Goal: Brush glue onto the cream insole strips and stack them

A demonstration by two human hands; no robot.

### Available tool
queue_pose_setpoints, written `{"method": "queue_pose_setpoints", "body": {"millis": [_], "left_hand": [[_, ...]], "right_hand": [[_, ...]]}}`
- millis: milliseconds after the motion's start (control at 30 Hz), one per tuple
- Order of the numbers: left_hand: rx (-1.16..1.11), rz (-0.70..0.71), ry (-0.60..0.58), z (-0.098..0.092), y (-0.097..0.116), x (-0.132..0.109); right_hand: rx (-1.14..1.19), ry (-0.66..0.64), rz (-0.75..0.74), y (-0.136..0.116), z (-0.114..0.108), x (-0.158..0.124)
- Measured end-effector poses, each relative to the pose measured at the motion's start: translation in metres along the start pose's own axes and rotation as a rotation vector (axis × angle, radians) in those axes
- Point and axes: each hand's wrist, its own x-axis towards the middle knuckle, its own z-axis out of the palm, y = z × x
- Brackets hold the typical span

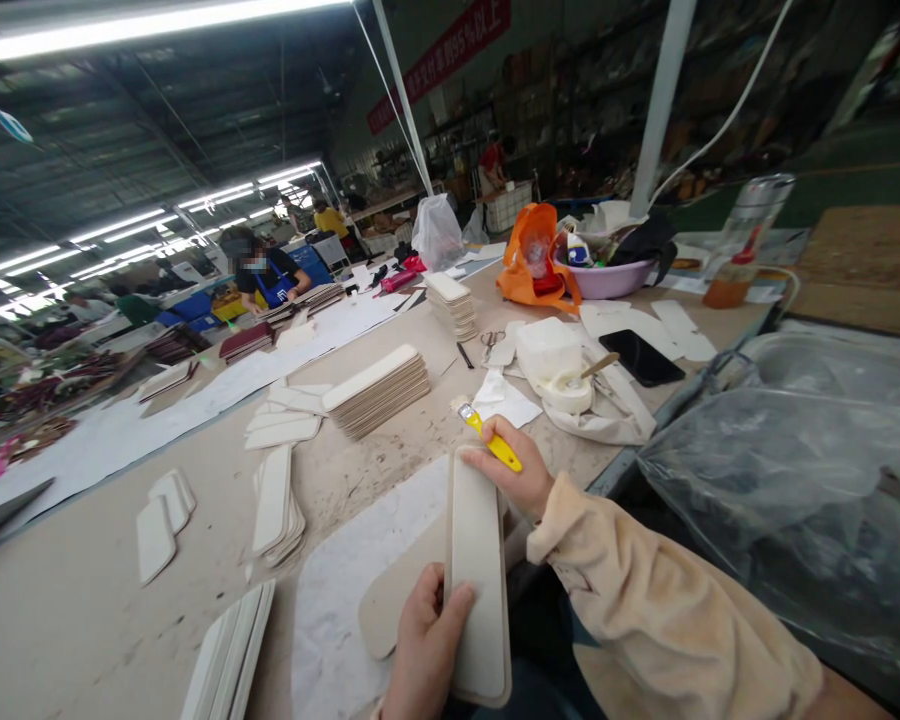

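Observation:
My left hand (429,640) is closed on the lower left edge of a long cream panel (481,560) with rounded corners, its thumb lying on the face. Up at the panel's far end, my right hand (523,470) grips a yellow-handled brush (501,450), bristles pointing to the upper left. The right thumb also rests on the panel's top edge. Beneath the left side of the panel, another rounded panel (405,575) lies on a white sheet (337,580). Beyond the brush stands a white plastic tub (559,355) with a flat stick (601,364) leaning in it.
A tall stack of panels (379,395), a fanned pile (276,510) and leaning panels (229,650) spread across the table's left. Behind the tub are a black phone (640,358), a purple basin (611,280) and an orange bag (532,260). A plastic-covered bin (787,470) borders the right. A co-worker (270,275) stands across.

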Motion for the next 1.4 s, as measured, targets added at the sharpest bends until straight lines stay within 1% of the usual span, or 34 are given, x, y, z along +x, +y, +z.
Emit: {"method": "queue_pose_setpoints", "body": {"millis": [133, 300, 400, 500, 567, 633, 733, 833, 1000, 1067, 1133, 1267, 1400], "left_hand": [[0.027, 0.013, -0.005, 0.001, 0.001, 0.000], [0.039, 0.015, 0.006, 0.002, 0.007, -0.001], [-0.085, -0.026, -0.050, 0.004, 0.011, -0.005], [-0.286, -0.139, -0.099, 0.007, 0.011, -0.010], [-0.391, -0.190, -0.123, 0.009, 0.009, -0.014], [-0.441, -0.201, -0.176, 0.010, 0.007, -0.018], [-0.439, -0.183, -0.253, 0.011, 0.003, -0.022], [-0.441, -0.153, -0.214, 0.012, 0.002, -0.022], [-0.399, -0.058, -0.075, 0.012, 0.004, -0.020], [-0.373, -0.050, -0.042, 0.012, 0.004, -0.019], [-0.359, -0.059, -0.020, 0.013, 0.003, -0.019], [-0.347, -0.052, 0.032, 0.016, 0.001, -0.019], [-0.315, -0.059, 0.030, 0.019, 0.002, -0.017]], "right_hand": [[-0.025, 0.015, -0.019, 0.001, -0.001, 0.000], [-0.013, 0.028, 0.021, 0.003, 0.000, -0.001], [-0.001, 0.040, 0.019, 0.005, -0.002, -0.001], [0.008, 0.055, 0.017, 0.010, -0.005, 0.002], [0.021, 0.059, 0.018, 0.014, -0.007, 0.005], [0.025, 0.062, 0.015, 0.016, -0.008, 0.006], [0.016, 0.077, 0.013, 0.015, -0.009, 0.005], [0.049, 0.063, 0.045, 0.012, -0.008, 0.003], [0.201, -0.117, 0.097, 0.010, -0.001, -0.003], [0.237, -0.154, 0.111, 0.010, 0.001, -0.005], [0.238, -0.137, 0.112, 0.011, 0.003, -0.006], [0.213, -0.055, 0.081, 0.012, 0.004, -0.006], [0.164, -0.002, 0.075, 0.012, 0.004, -0.006]]}}
